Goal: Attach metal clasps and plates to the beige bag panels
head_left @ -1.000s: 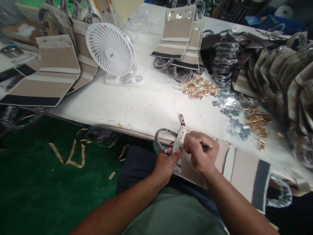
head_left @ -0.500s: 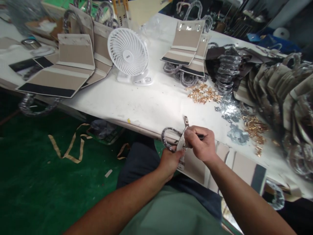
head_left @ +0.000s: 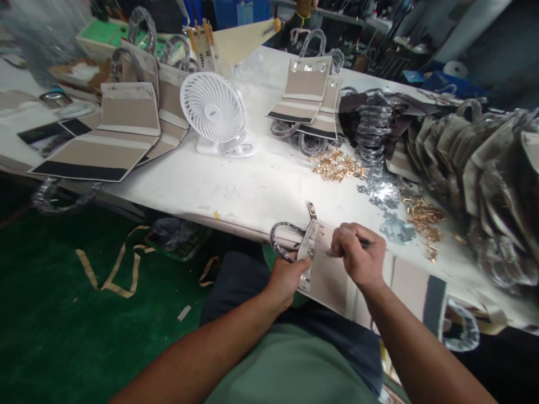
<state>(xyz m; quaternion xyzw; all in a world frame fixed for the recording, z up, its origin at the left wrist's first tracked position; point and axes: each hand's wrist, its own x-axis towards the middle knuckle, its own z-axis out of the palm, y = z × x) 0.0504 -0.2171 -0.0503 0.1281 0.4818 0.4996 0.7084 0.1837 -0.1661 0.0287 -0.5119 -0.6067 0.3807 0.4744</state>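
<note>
A beige handbag panel point(head_left: 330, 283) lies over the table's front edge and my lap. My left hand point(head_left: 287, 279) is closed on its left end, thumb on top beside small metal fittings. A plastic-wrapped bag handle point(head_left: 275, 238) loops out next to that hand. Past the panel's far corner sticks a dark strap tab with a metal plate point(head_left: 312, 211). Above the panel, my right hand point(head_left: 361, 253) is closed around a slim dark-handled tool point(head_left: 364, 243). Its tip points left over the beige surface; fingers hide most of it, so its kind is unclear.
A white fan point(head_left: 213, 108) stands on the white table point(head_left: 252, 188). Gold fittings point(head_left: 339, 166) and grey metal plates point(head_left: 396, 226) lie in piles. More bag panels point(head_left: 128, 106) stand at left, with a dense row of bags point(head_left: 475, 146) at right.
My right hand with the tool has moved right, away from the panel's left end. That end, raised before, now lies flatter. My left hand keeps its hold, and the camera view has shifted.
</note>
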